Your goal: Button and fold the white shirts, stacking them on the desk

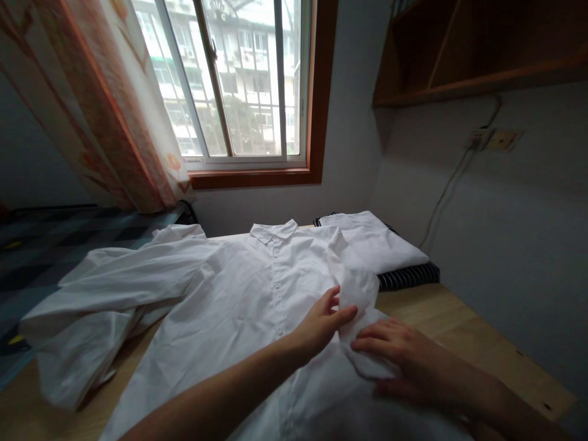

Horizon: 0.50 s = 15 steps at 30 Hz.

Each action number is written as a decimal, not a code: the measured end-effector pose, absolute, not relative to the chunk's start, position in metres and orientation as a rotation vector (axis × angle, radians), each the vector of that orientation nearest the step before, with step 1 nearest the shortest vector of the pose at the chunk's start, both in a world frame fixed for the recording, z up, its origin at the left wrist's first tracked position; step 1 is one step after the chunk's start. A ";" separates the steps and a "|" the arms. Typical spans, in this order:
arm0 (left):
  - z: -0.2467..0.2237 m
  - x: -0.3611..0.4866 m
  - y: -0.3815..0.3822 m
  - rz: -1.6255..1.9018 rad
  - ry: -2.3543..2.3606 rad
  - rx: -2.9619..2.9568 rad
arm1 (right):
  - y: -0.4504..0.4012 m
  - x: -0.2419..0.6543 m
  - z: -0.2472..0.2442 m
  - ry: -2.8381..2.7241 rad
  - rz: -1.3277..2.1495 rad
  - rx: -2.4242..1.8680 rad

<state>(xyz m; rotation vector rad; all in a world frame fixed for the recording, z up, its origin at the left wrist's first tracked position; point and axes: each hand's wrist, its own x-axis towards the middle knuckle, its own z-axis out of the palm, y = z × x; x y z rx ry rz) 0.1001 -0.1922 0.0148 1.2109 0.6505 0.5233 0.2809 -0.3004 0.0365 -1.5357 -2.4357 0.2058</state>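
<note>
In the head view, a wall shelf [459, 92] is seen at upper right, split by one upright divider [444, 46]; its contents are lost in shadow. One white shirt [239, 288] is spread on the bench [478, 324], with its collar [274, 231] toward the window [243, 92] and its buttoned front facing up. Two sleeves are counted: one [124, 275] is stretched out to the left in loose folds, the other [361, 282] is laid over the shirt's right side. Two hands are placed at this second sleeve. By the left hand [319, 324] its edge is touched, thumb and fingers slightly apart; whether cloth is pinched in that grip cannot be told. By the right hand [399, 349] its lower end is covered; that grip is partly blurred, and its closure cannot be told. Beyond them, one folded white cloth [376, 242] is stacked on black striped cloth [408, 277]. The bench is pale wood, marked by two dark holes. One patterned curtain [124, 110] is hung at left, above dark checked cloth [59, 245]. Two wall plates are mounted at right, one cable [443, 196] running down beside them.
</note>
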 end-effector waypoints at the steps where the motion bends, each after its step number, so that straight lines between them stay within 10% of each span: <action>1: 0.011 0.107 -0.193 0.537 0.689 1.173 | -0.302 0.289 0.031 -2.357 0.336 -1.533; 15: 0.025 0.151 -0.156 0.538 0.420 0.533 | -0.344 0.358 0.050 -1.489 0.466 -2.043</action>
